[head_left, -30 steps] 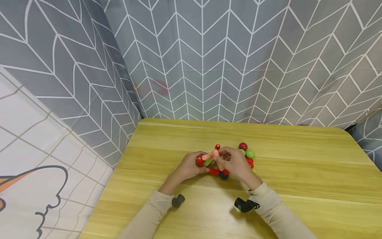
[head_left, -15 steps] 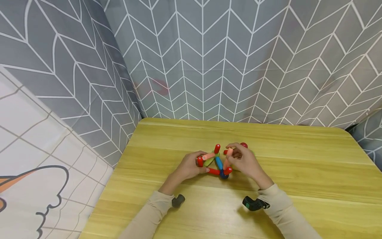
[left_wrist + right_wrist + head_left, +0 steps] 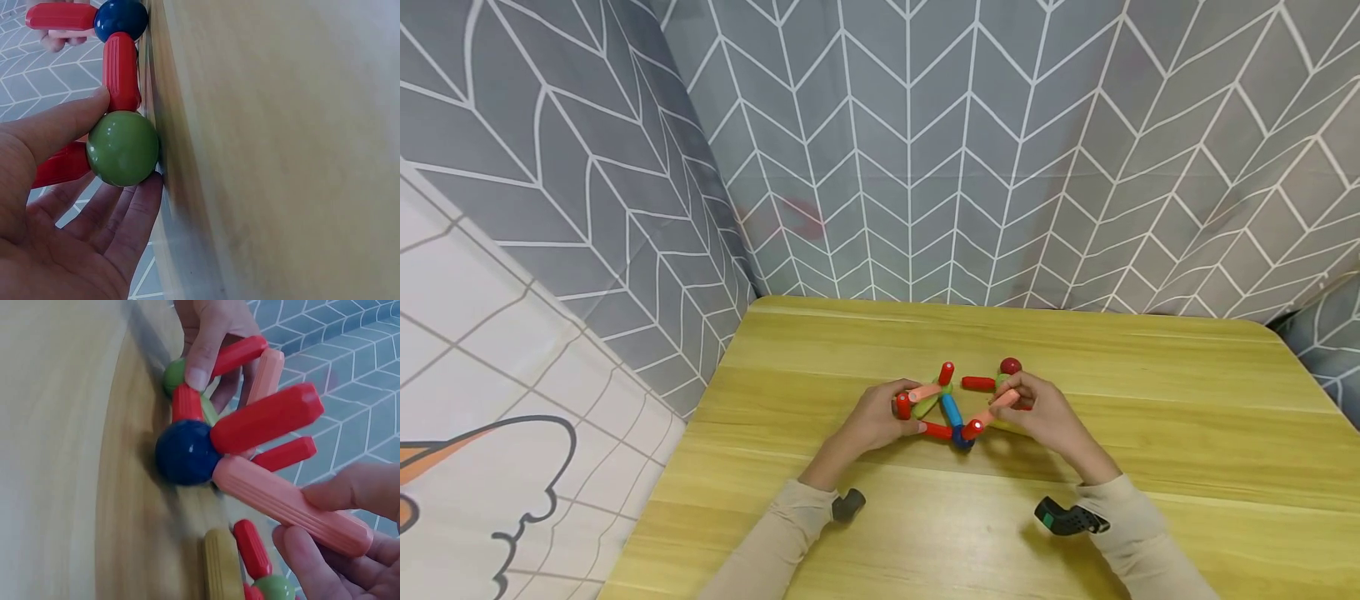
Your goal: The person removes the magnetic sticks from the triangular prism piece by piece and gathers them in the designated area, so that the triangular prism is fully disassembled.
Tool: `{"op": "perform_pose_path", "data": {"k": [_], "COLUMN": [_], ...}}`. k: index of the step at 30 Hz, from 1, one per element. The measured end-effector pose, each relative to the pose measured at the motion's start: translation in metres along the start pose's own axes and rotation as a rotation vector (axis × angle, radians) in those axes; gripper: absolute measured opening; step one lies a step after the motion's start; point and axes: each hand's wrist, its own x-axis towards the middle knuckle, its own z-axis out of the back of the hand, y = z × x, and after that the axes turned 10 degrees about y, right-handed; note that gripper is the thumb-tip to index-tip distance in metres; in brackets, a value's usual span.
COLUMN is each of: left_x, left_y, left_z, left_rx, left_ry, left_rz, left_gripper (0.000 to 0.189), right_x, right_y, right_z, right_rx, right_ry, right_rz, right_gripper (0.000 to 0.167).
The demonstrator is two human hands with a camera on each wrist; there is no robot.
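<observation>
A frame of chunky plastic rods and balls stands on the wooden table [image 3: 1150, 392]. My left hand [image 3: 874, 418] holds its near left corner, with fingers around a green ball [image 3: 123, 149] and thumb on a red rod [image 3: 122, 72]. That rod runs to a dark blue ball [image 3: 187, 453], from which another red rod [image 3: 272, 420] sticks up. With thumb and fingers, my right hand [image 3: 1047, 414] pinches a salmon rod [image 3: 290, 505], whose far end meets the blue ball. A blue rod [image 3: 951, 411] and a second salmon rod [image 3: 927, 392] also belong to the frame.
Behind the right hand lie a red rod [image 3: 978, 383] and a dark red ball [image 3: 1011, 366]. A yellow rod [image 3: 222, 569] and a light green ball [image 3: 275, 587] are close below that hand. A patterned grey curtain [image 3: 940, 167] hangs along the table's back edge.
My right hand has moved right, swinging the salmon rod's outer end away from the frame's middle, so the blue rod shows. The left hand has stayed in place.
</observation>
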Motion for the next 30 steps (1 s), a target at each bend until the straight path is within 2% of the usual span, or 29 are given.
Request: {"op": "perform_pose_path", "data": {"k": [4, 11, 16, 23, 30], "left_x": [-0.001, 0.000, 0.001, 0.001, 0.001], "left_y": [0.000, 0.000, 0.000, -0.001, 0.002], "left_z": [0.000, -0.001, -0.001, -0.002, -0.003], "left_rx": [-0.003, 0.017, 0.016, 0.020, 0.025], "left_ry": [0.003, 0.002, 0.002, -0.004, -0.011], "left_rz": [0.009, 0.001, 0.005, -0.016, -0.009], "left_gripper": [0.059, 0.060, 0.060, 0.059, 0.050], "right_x": [-0.005, -0.012, -0.015, -0.020, -0.025], "right_y": [-0.005, -0.012, -0.015, -0.020, -0.021], "right_z": [0.001, -0.001, -0.005, -0.007, -0.015], "right_rx": [-0.011, -0.115, -0.060, -0.104, -0.080], "right_ry": [0.038, 0.088, 0.125, 0.068, 0.009], "right_rz": [-0.005, 0.016, -0.001, -0.017, -0.053], "right_gripper": [0.027, 0.019, 0.024, 0.026, 0.026]}}
